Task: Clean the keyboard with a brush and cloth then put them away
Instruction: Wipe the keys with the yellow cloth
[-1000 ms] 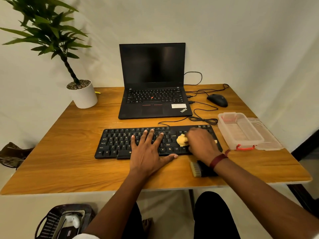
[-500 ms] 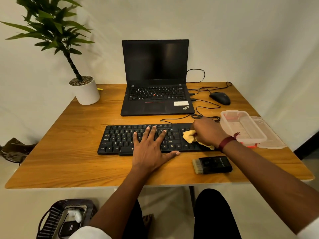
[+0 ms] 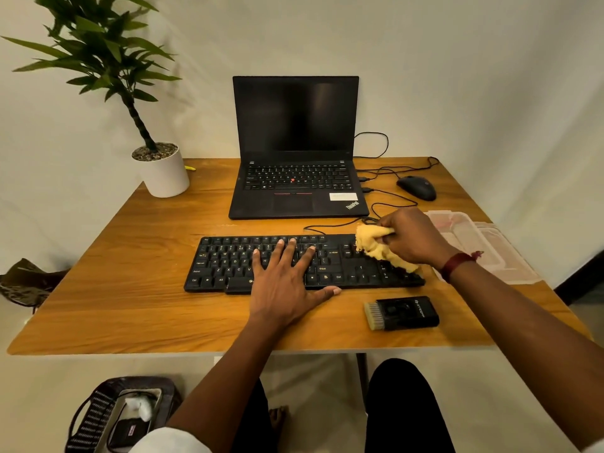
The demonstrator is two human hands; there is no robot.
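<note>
Hands first: left hand (image 3: 284, 289) lies flat on the middle of the keyboard (image 3: 228, 259), fingers straight and spread over the keys, thumb stuck out sideways at the front edge, by the table (image 3: 130, 273) top. Right hand (image 3: 411, 240) is bunched around a yellow cloth (image 3: 376, 246), fingers curled into it. The crumpled cloth sits on the keyboard's right end, over the number-pad area. That wrist has a dark red band on it.

Counts: one keyboard, one cloth, one brush (image 3: 402, 312), one laptop (image 3: 294, 191), one mouse (image 3: 416, 188), one potted plant (image 3: 163, 171). Brush is black with pale bristles pointing left. It lies flat on the table just in front of the keyboard's right end, with neither hand on it. Laptop is open with a dark screen, behind the keyboard. Mouse sits to its right, with cables looping around between them.

Containers: one clear plastic box (image 3: 457, 223) at the right side of the table, partly hidden behind the right hand, with its lid (image 3: 513, 256) off and lying just beside it on the right. Too blurry to tell what's inside. Down on the floor at the left there's a dark basket (image 3: 94, 416) with something white and something black in it, can't say what.
</note>
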